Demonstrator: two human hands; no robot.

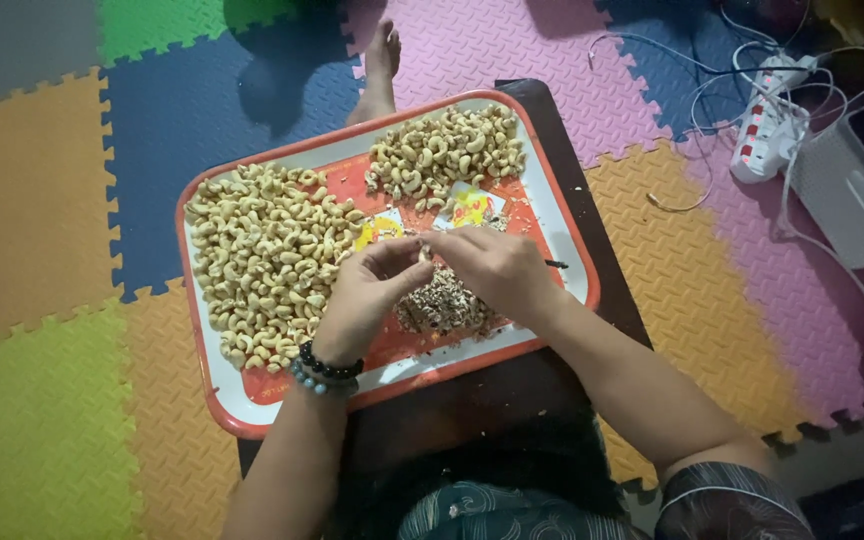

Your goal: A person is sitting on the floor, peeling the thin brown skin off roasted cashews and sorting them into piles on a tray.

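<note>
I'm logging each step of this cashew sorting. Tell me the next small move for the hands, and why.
Probably finish peeling and drop the nut on a cashew pile. The left hand and right hand pinch something small together above the heap of skins; the large pile of cashews lies beside the left hand on the tray.

Tray (562, 215) centre free — cashew piles (267, 255) flanking.
</note>
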